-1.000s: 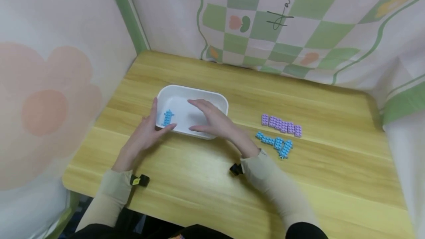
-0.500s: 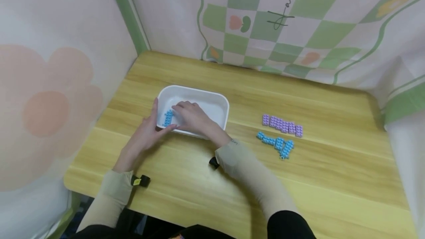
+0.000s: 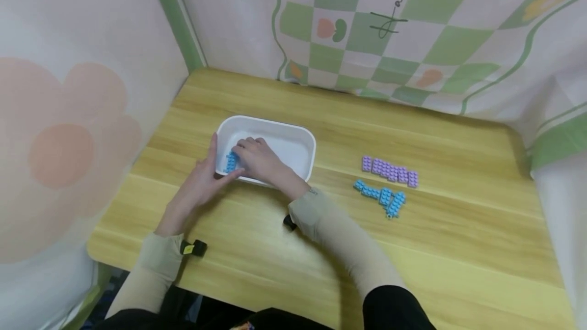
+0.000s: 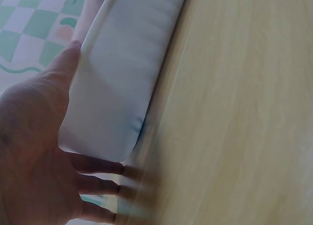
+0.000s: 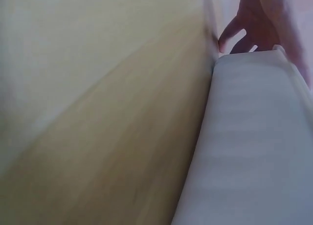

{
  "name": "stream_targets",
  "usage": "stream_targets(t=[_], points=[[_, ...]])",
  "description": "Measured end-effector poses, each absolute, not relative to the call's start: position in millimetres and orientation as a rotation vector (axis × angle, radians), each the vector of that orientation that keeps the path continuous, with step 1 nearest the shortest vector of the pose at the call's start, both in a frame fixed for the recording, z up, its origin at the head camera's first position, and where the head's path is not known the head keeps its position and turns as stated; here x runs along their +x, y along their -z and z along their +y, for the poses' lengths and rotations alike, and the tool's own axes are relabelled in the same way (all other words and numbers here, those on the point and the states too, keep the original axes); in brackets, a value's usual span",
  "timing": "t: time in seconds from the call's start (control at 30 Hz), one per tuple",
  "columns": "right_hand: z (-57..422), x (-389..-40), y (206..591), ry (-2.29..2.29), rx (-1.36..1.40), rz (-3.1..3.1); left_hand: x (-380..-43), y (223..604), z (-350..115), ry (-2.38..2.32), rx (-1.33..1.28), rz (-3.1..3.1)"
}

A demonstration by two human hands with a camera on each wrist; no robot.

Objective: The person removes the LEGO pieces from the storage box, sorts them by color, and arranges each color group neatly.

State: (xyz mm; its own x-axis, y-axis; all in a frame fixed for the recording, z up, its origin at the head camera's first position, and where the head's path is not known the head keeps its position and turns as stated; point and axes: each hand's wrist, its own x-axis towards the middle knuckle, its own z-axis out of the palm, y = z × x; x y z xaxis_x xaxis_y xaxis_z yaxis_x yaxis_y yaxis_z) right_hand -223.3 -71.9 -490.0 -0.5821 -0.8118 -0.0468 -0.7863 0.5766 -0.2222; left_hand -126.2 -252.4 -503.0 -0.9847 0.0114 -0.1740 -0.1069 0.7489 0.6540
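Note:
A white plastic tray (image 3: 293, 139) stands on the wooden table. My left hand (image 3: 200, 185) spans its near left corner, thumb along the near rim and straight fingers against the left end. In the left wrist view, the left hand (image 4: 36, 146) lies against the outside of the tray (image 4: 115, 83). Inside the tray, at its left end, are blue toy building bricks (image 3: 231, 162). My right hand (image 3: 261, 161) reaches into the tray with bent fingers, its fingertips at the far end of these bricks. I cannot tell whether it grips one.
To the right of the tray lies a row of purple building bricks (image 3: 390, 171). Nearer to me is a crooked line of blue building bricks (image 3: 384, 197). The wooden table (image 3: 458, 248) ends at patterned curtains (image 3: 390, 60) at the back and left.
My right hand has moved left inside the tray to the blue bricks, its fingers closing in from a wide spread. My left hand has stayed at the tray's corner.

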Motion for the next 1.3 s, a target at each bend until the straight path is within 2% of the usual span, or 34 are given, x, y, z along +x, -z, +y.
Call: stream_targets(t=[0.67, 1.03, 1.2, 1.3], points=[[-56, -224, 480, 0.151, -1.424, 2.640, -127, 504, -253, -1.086, -0.050, 2.813], [-23, -227, 477, 0.268, -1.336, 2.628, -126, 505, -255, -1.093, -0.068, 2.801], [5, -229, 468, 0.408, -1.377, 2.675, -127, 505, -256, -1.099, -0.089, 2.782], [22, -228, 460, 0.534, -1.293, 2.684, -128, 505, -255, -1.100, -0.092, 2.780]])
